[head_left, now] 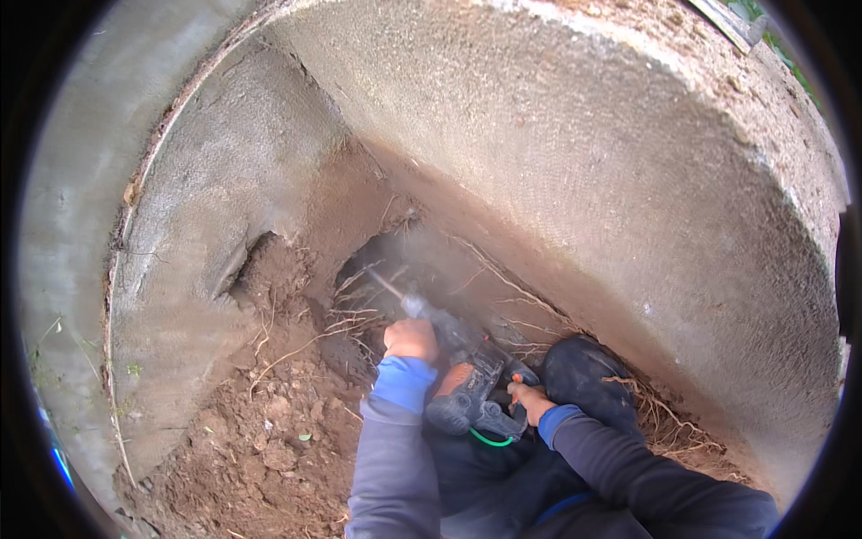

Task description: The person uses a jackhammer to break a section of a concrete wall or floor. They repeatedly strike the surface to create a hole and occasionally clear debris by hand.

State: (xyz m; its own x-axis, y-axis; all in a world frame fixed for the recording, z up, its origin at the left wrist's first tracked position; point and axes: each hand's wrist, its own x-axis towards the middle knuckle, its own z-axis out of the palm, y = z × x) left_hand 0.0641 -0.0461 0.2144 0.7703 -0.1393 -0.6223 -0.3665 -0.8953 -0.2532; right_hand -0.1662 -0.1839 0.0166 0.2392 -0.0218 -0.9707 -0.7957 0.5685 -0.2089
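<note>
Your drill [476, 373] is on your side of the hole [402, 253], its bit [387, 285] pointing into it. Your left grip [410, 340] holds the drill's front, nearer the hole; your right grip [532, 401] closes around the rear handle [518, 419], farther off. Loose soil [278, 458] lies left of the hole, a wall [575, 180] right.

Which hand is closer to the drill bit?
The left hand, closed at the front of the power tool just behind the bit; the right hand is back at the tool's rear handle.
</note>
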